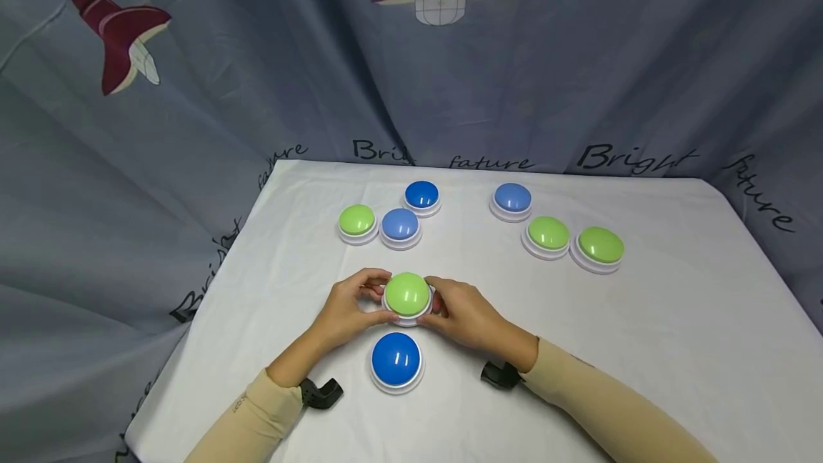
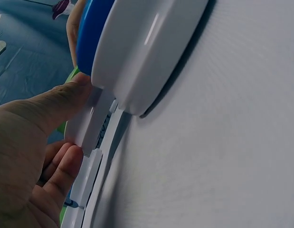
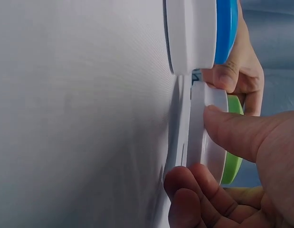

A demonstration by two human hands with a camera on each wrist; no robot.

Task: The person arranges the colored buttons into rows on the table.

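Observation:
Both hands hold one green dome push button (image 1: 407, 294) with a white round base, near the middle of the table. My left hand (image 1: 353, 308) grips its left side, thumb at the near edge and fingers curled toward the far side. From the right, my right hand (image 1: 464, 311) pinches the same base between thumb and fingers. In the right wrist view the white base (image 3: 211, 137) stands on edge with the right thumb (image 3: 232, 128) pressed against it. A dark blue push button (image 1: 395, 359) sits just in front of the held one, between the wrists.
Behind the hands at left stand a green button (image 1: 356, 220), a light blue one (image 1: 400, 224) and a dark blue one (image 1: 421, 194). At back right are a light blue button (image 1: 512, 197) and two green ones (image 1: 549, 233). A grey curtain (image 1: 289, 56) hangs around the white table (image 1: 643, 349).

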